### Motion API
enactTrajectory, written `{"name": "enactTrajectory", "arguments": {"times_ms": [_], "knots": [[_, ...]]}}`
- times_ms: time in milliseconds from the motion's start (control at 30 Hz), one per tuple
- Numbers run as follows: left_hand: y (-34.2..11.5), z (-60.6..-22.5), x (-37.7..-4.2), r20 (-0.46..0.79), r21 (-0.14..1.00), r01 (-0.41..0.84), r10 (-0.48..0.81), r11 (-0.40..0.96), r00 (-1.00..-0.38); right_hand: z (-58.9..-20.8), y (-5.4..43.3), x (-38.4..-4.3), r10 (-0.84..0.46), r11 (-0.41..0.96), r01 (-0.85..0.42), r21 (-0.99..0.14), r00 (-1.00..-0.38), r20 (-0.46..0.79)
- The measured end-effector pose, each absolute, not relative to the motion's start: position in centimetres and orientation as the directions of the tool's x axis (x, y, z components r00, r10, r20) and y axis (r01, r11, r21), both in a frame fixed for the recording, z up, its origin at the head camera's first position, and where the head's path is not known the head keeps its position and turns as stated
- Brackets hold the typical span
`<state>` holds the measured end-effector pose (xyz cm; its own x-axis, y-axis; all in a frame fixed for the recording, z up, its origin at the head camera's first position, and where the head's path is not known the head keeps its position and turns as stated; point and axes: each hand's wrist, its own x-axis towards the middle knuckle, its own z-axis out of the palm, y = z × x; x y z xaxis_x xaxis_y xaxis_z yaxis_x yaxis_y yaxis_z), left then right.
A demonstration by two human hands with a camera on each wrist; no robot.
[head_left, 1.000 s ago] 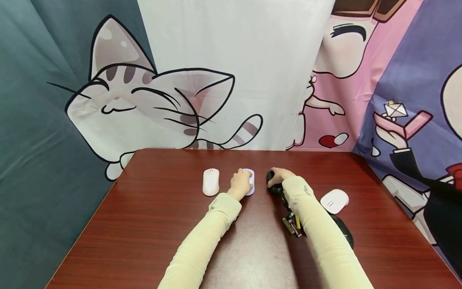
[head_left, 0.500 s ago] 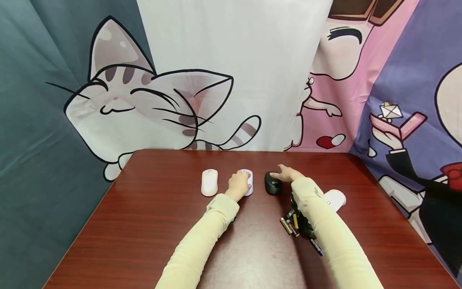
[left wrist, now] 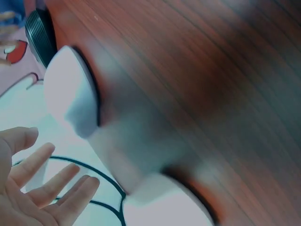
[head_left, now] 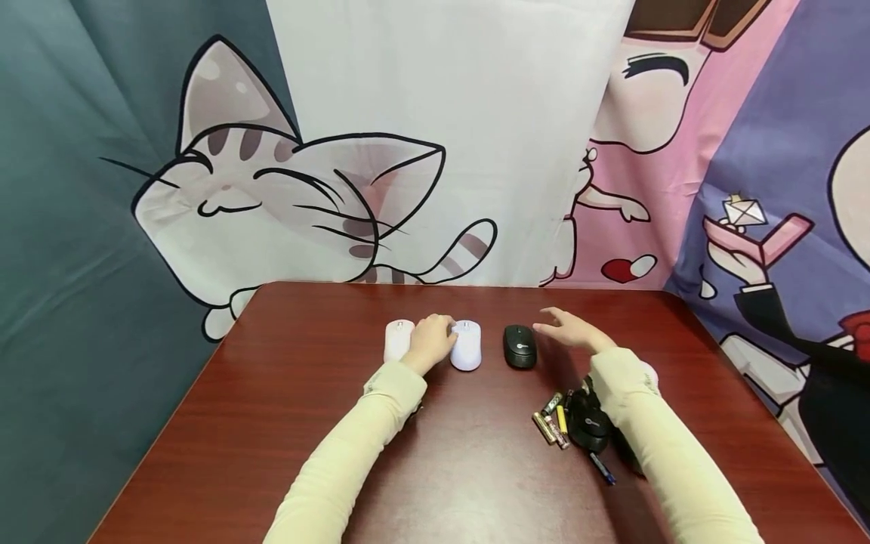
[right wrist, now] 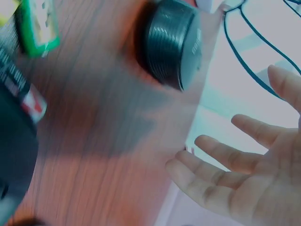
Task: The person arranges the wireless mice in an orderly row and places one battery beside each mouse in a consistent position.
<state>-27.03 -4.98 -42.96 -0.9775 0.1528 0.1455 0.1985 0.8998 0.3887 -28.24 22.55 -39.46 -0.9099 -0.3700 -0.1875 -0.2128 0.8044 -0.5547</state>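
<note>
Three computer mice stand in a row near the table's far edge. A white mouse is at the left, a pale lavender mouse in the middle and a black mouse at the right. Between the white and lavender ones is my left hand; in the left wrist view this hand has its fingers spread and holds nothing. To the right of the black mouse hovers my right hand. The right wrist view shows that hand with extended fingers, apart from the black mouse.
Several batteries lie in a small group at right of centre. Another black mouse sits beside them, with a blue battery in front. My right sleeve partly covers a dark object and a white mouse.
My left hand has let go of the lavender mouse and moved left toward the white one. My right hand has released the black mouse and drawn away to the right.
</note>
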Motion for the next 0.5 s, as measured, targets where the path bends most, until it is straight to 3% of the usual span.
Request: {"name": "enactTrajectory", "arguments": {"times_ms": [200,333,500], "knots": [[-8.1,-42.6,-27.5,0.203,0.383,0.243,0.175,0.891,-0.963,-39.2,25.9,-27.3,-0.347,0.795,-0.277,-0.540,-0.937,-0.029],[-10.8,-42.8,-27.9,0.171,0.398,0.299,0.250,0.867,-0.953,-39.7,27.9,-26.5,-0.345,0.803,-0.337,-0.492,-0.935,0.078],[-14.0,-43.6,-27.9,0.115,0.430,0.357,0.341,0.829,-0.933,-40.3,30.4,-25.1,-0.344,0.807,-0.349,-0.477,-0.934,0.102]]}}
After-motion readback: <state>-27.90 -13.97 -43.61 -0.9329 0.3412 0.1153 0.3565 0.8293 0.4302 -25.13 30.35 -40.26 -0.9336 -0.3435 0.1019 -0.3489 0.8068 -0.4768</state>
